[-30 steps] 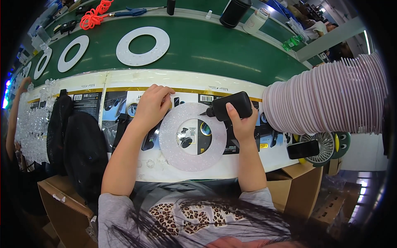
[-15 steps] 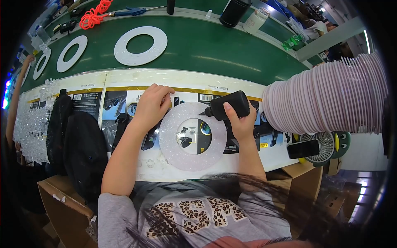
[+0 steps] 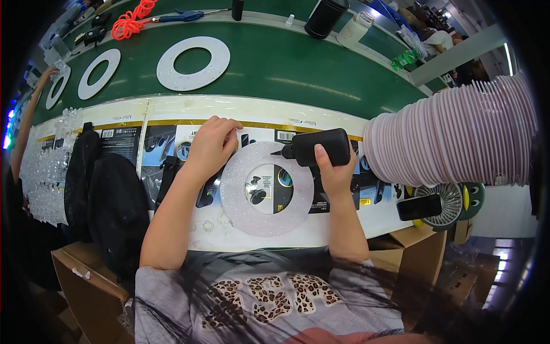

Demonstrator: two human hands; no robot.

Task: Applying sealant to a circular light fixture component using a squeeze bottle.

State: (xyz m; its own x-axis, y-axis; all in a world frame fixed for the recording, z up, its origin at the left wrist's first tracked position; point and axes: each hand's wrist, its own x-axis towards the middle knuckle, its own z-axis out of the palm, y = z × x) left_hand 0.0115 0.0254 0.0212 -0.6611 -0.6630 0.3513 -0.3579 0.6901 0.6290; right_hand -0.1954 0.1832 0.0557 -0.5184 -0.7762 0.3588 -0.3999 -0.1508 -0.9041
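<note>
The right hand [image 3: 332,169] gripped a black bottle [image 3: 318,147], nozzle pointing left over the ring's [image 3: 267,188] upper edge. The left hand [image 3: 211,146] pressed flat, fingers spread, on the ring's upper left rim. The ring lay flat on the bench [image 3: 172,109], with a stack of rings [image 3: 452,135] to the right and a small fan [image 3: 447,200] just below it.

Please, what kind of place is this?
Probably a factory assembly line. A long green conveyor belt carries identical white rings, a tall stack of the same rings lies beside the worker, and the right hand holds a black squeeze bottle over one ring.
</note>
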